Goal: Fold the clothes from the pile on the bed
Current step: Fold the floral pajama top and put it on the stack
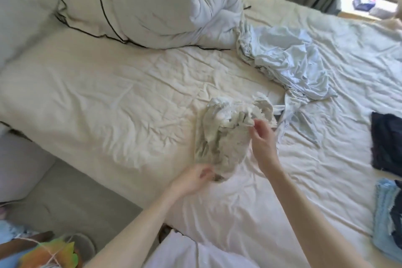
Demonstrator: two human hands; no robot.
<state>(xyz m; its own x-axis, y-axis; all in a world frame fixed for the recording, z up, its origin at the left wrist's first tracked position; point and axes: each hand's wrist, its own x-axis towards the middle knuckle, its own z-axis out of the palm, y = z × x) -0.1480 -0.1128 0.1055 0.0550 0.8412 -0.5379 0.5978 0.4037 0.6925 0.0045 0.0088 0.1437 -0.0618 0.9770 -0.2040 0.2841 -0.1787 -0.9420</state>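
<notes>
A crumpled pale grey-white garment (221, 137) with frilly edges lies on the cream bed sheet (108, 104) in the middle of the view. My left hand (195, 178) grips its near lower end with curled fingers. My right hand (262, 139) pinches its upper right edge near the ruffles. A loose pale blue garment (289, 61) lies spread out behind it to the right, with thin straps trailing toward the grey-white piece.
A dark navy folded garment (385, 141) and a light blue folded piece (387, 222) lie at the right edge of the bed. A bunched duvet with black piping (139, 6) sits at the head. Grey floor (65, 191) and a slipper (83, 243) are at lower left.
</notes>
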